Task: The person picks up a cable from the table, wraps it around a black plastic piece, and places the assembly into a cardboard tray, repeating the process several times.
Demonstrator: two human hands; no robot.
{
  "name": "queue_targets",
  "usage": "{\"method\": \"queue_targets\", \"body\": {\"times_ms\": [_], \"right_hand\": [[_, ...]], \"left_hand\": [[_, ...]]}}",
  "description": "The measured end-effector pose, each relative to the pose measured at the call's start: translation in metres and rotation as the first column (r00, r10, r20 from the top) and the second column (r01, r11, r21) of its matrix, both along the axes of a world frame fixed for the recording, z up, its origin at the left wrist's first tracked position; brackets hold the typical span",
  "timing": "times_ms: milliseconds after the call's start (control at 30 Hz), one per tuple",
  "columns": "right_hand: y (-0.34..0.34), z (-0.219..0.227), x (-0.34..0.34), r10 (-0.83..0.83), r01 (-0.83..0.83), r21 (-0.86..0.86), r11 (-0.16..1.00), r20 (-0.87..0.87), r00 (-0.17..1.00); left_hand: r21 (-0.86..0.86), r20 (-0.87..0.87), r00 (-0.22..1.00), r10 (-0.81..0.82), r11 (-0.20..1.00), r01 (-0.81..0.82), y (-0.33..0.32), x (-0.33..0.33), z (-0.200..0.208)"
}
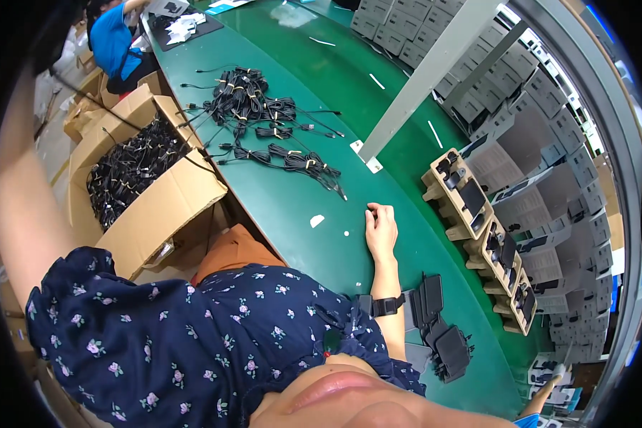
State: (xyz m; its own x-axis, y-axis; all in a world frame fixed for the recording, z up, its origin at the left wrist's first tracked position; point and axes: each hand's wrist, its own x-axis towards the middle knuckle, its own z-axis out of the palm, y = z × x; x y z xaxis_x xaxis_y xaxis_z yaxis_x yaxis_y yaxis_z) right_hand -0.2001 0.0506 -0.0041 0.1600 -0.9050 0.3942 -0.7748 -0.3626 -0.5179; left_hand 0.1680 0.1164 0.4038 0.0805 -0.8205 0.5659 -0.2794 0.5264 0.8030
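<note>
My right hand (382, 222), with a dark watch (386, 307) at its wrist, rests on the green table (285, 221). Its fingers are loosely curled, a gap shows beside the thumb, and I see nothing held. My left arm (25, 171) reaches up along the left edge; its hand is lost past the dark rim. From near that arm a thin black cable (93, 100) stretches down across an open cardboard box (185, 202), filled with coiled black cables (139, 167). More bundled cables (242, 100) lie heaped on the table, with a few bundles (303, 162) nearer my right hand.
Black flat devices (435, 314) lie beside my right forearm. Cardboard trays (471, 196) with dark parts stand at right, before stacked grey boxes (549, 93). A metal post (428, 78) rises from the table. A co-worker in blue (114, 46) is far left; another's arm (546, 394) shows lower right.
</note>
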Motion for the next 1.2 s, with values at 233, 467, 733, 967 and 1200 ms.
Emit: {"method": "queue_targets", "body": {"times_ms": [233, 467, 733, 967, 1200], "right_hand": [[0.000, -0.003, -0.002, 0.001, -0.001, -0.030, 1.000, 0.008, 1.000], [0.005, -0.002, 0.000, 0.000, 0.000, -0.008, 1.000, 0.011, 1.000], [0.001, -0.009, 0.004, 0.030, -0.031, -0.124, 0.992, -0.009, 1.000], [0.001, -0.003, -0.002, -0.020, 0.019, -0.089, 0.996, -0.009, 1.000], [0.008, 0.006, 0.007, -0.011, 0.002, -0.133, 0.991, -0.065, 0.998]], "left_hand": [[-0.011, -0.234, 0.925, -0.300, 0.952, 0.306, 0.005, -0.044, 0.009], [-0.059, -0.488, 0.692, -0.531, 0.811, 0.581, 0.005, -0.053, -0.003], [-0.441, -0.094, 0.239, -0.966, 0.256, 0.860, -0.047, -0.080, -0.090], [-0.394, -0.548, 0.111, -0.829, 0.373, 0.840, -0.064, -0.206, -0.078], [-0.127, -0.588, 0.292, -0.754, 0.442, 0.888, -0.084, -0.209, -0.131]]}}
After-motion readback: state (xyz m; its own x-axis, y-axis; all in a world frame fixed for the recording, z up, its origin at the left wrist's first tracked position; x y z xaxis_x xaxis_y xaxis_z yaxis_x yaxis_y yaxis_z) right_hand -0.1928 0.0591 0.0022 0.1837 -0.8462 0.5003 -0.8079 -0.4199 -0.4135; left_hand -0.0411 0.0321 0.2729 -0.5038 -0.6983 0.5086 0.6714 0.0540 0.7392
